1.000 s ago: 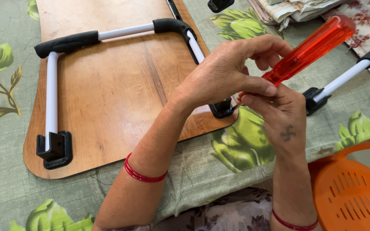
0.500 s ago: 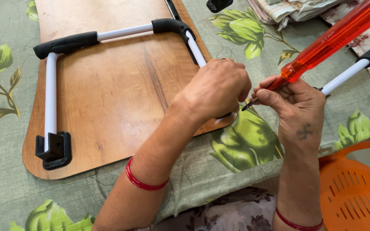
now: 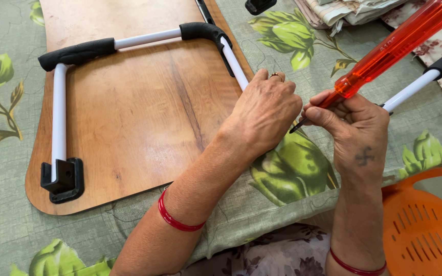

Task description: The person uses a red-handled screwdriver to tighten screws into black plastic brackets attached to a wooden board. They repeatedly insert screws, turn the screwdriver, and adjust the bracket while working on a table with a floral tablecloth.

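Two hands together: left hand [image 3: 267,110] cupped over table edge [image 3: 216,153], right hand [image 3: 351,128] grip pinching orange screwdriver [image 3: 390,48].

No packages, labels, signs (or screens).

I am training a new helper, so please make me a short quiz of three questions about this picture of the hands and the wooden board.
1. True or false: the right hand holds the orange-handled screwdriver.
2. Where does the left hand rest?
A. on the orange plastic stool
B. at the right edge of the wooden board, by the white tube leg
C. on the folded cloths
3. Fill in: each wrist wears a ____ bangle.

Key: 1 true; 2 B; 3 red.
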